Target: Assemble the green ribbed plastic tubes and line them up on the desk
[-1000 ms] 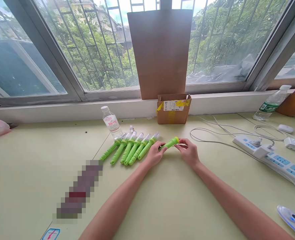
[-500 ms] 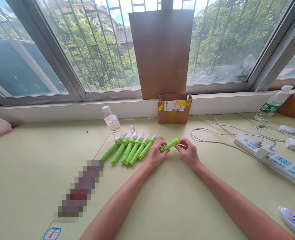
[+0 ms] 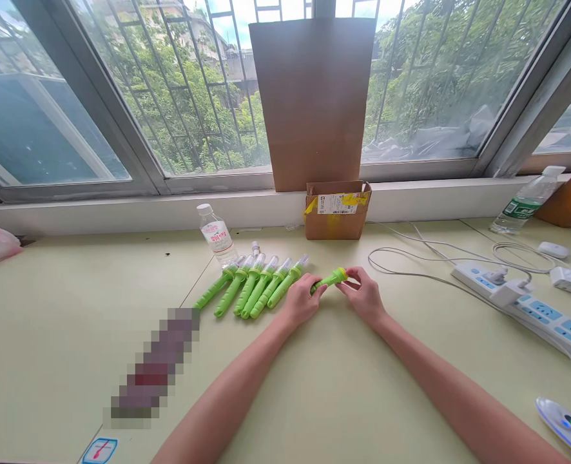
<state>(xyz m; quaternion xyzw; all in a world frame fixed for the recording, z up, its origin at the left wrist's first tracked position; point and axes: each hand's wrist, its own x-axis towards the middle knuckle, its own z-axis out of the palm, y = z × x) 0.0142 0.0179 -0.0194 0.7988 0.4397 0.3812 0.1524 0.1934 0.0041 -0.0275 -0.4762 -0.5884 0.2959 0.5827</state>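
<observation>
A short green tube (image 3: pixel 329 280) with a yellow-green collar is held between my two hands above the table. My left hand (image 3: pixel 303 299) wraps round its lower left end. At the collar end, the fingertips of my right hand (image 3: pixel 361 294) are closed on it. Just left of my left hand, several green sticks with clear caps (image 3: pixel 257 293) lie side by side, slanting, their caps pointing away from me. The tube in my hands shows no clear cap.
Behind the sticks stand a water bottle (image 3: pixel 217 237) and a small clear item (image 3: pixel 255 249). An open cardboard box (image 3: pixel 334 222) is at the sill. Cables and a power strip (image 3: pixel 532 309) lie right, near another bottle (image 3: pixel 524 203). A pixelated patch (image 3: pixel 156 364) covers something left.
The held tube and both hands have barely shifted. The rest looks the same apart from a slight camera movement.
</observation>
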